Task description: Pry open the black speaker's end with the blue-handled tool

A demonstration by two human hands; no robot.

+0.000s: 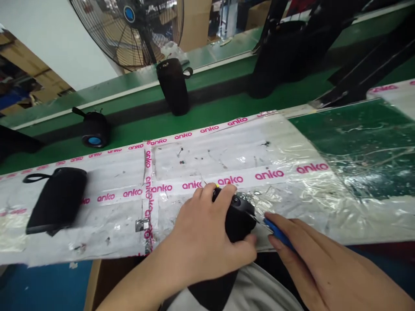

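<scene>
A black speaker (240, 224) is held in the left hand (207, 233), fingers spread over its body, at the near edge of the white-covered table (113, 172). At 4 o'clock from it, a blue-handled tool (279, 233) is pinched in the right hand (308, 255), its metal tip set at the speaker's end. A second speaker (56, 198) is laid at 9 o'clock; an upright speaker (173, 86) is seen on the green belt (227, 106) at 11 o'clock.
</scene>
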